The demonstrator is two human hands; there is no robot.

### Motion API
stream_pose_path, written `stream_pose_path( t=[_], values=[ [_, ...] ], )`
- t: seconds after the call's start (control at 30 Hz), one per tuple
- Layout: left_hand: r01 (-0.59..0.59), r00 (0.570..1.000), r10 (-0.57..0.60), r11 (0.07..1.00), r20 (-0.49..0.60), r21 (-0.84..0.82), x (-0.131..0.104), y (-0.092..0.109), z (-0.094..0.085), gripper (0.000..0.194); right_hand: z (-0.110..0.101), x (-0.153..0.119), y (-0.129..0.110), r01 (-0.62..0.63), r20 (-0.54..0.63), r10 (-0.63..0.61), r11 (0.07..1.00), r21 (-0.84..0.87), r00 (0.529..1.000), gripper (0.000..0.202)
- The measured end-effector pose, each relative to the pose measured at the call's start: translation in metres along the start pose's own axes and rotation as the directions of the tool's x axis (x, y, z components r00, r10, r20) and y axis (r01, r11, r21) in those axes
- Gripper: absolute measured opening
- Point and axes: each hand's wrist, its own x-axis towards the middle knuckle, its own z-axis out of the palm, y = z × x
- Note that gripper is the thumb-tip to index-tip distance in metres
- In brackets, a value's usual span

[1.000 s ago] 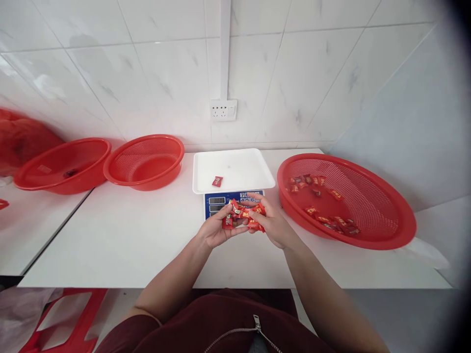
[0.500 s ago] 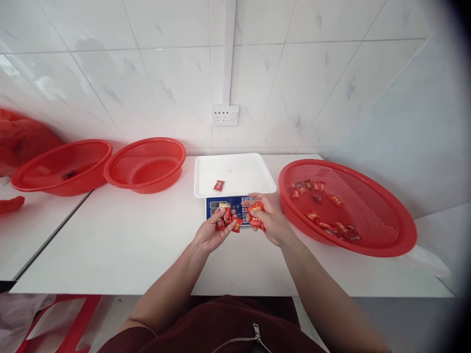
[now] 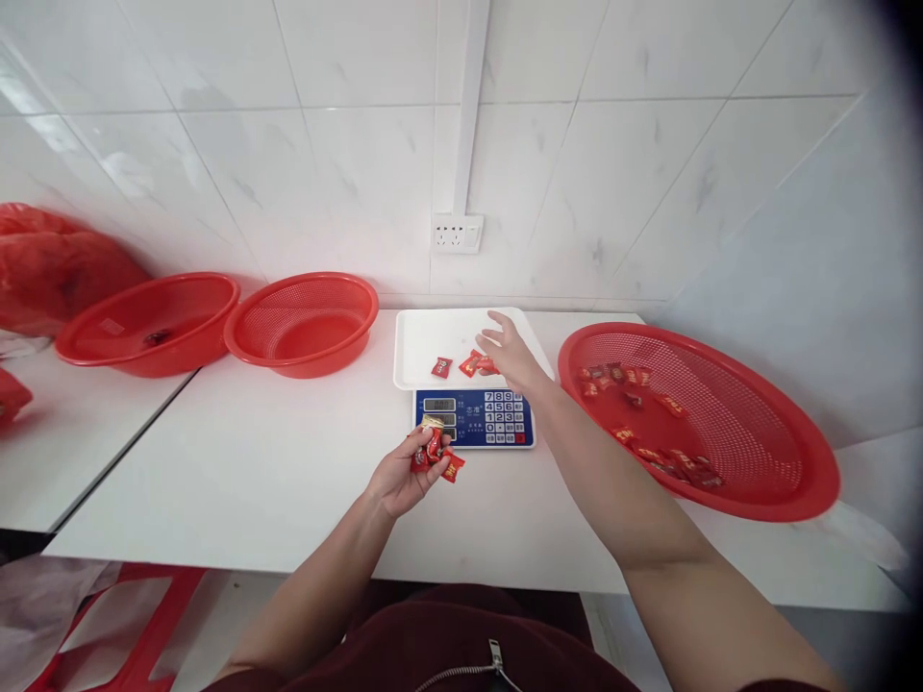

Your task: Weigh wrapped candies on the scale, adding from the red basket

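My left hand (image 3: 404, 478) is closed round several wrapped candies (image 3: 434, 450) in red and gold wrappers, just in front of the scale. Over the right part of the white tray (image 3: 418, 332), my right hand (image 3: 511, 354) has its fingers spread. Red candies (image 3: 476, 363) lie on the tray right beside and partly under that hand. A single dark red candy (image 3: 442, 367) rests farther left on the tray. Below the tray shows the scale's blue panel (image 3: 474, 411) with keys and small displays, whose figures I cannot read clearly.
At the right stands a big red perforated basket (image 3: 785, 452) with several candies inside. Two red basins, a perforated one (image 3: 303, 360) and one with a few dark pieces (image 3: 144, 360), stand to the left. A red bag (image 3: 64, 269) is at the far left, a socket (image 3: 457, 234) on the wall.
My right hand has moved forward from beside the left hand to the tray and let go of its candies there. The left hand still holds its candies. The view has shifted slightly.
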Motion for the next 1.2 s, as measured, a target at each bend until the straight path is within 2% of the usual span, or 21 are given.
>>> stream_pose_path(
  t=[0.1,0.2,0.33,0.43,0.5,0.6,0.67,0.77,0.83,0.93,1.03,1.1,1.2],
  values=[
    [0.019,1.0,-0.019,1.0,-0.023,0.0,0.0,0.0,0.0,0.004,-0.003,0.01,0.004,-0.035,-0.113,0.049,0.992,0.124,0.992,0.037],
    [0.032,0.999,-0.032,0.999,-0.012,0.002,0.0,-0.001,0.001,0.003,-0.004,0.021,0.007,-0.055,-0.17,0.092,0.976,0.21,0.981,0.024],
    [0.044,0.999,-0.044,0.999,0.02,0.016,0.001,-0.004,0.002,0.002,-0.005,0.032,0.004,-0.008,-0.241,0.069,0.969,0.247,0.968,0.033],
    [0.046,0.999,-0.046,0.999,0.019,0.025,0.0,-0.004,0.001,0.001,-0.007,0.027,0.001,0.053,-0.26,0.005,0.975,0.216,0.966,0.041],
    [0.034,0.999,-0.035,0.999,0.018,0.022,-0.001,-0.002,0.0,0.002,-0.008,0.01,0.003,0.093,-0.179,-0.059,0.978,0.186,0.982,0.041],
    [-0.007,1.0,0.007,1.0,0.02,0.003,-0.001,0.0,-0.001,0.004,-0.007,-0.033,0.015,0.076,0.113,-0.096,0.983,0.168,0.989,0.032],
    [-0.047,0.999,0.048,0.999,0.023,-0.006,0.0,0.001,0.0,0.003,-0.004,-0.066,0.028,-0.025,0.323,-0.018,0.991,0.13,0.946,0.033],
    [-0.119,0.991,0.119,0.993,0.06,-0.003,0.003,-0.001,0.006,0.003,0.0,-0.105,0.046,-0.142,0.539,0.071,0.986,0.092,0.839,0.049],
    [-0.15,0.984,0.149,0.989,0.102,0.004,0.006,-0.004,0.011,0.002,0.002,-0.119,0.053,-0.173,0.559,0.103,0.982,0.073,0.823,0.054],
    [-0.152,0.981,0.149,0.988,0.123,0.015,0.01,-0.01,0.017,0.003,0.002,-0.125,0.057,-0.164,0.488,0.116,0.985,0.055,0.865,0.04],
    [-0.16,0.982,0.158,0.987,0.102,0.014,0.012,-0.013,0.019,0.004,-0.004,-0.122,0.054,-0.116,0.458,0.111,0.993,-0.018,0.882,0.023],
    [-0.188,0.98,0.187,0.982,0.074,0.003,0.013,-0.011,0.018,0.004,-0.008,-0.117,0.05,-0.075,0.443,0.104,0.994,-0.081,0.89,0.02],
    [-0.222,0.975,0.222,0.975,0.021,-0.002,0.012,-0.006,0.015,0.005,-0.01,-0.102,0.041,-0.006,0.345,0.057,0.989,-0.148,0.937,0.022]
  ],
)
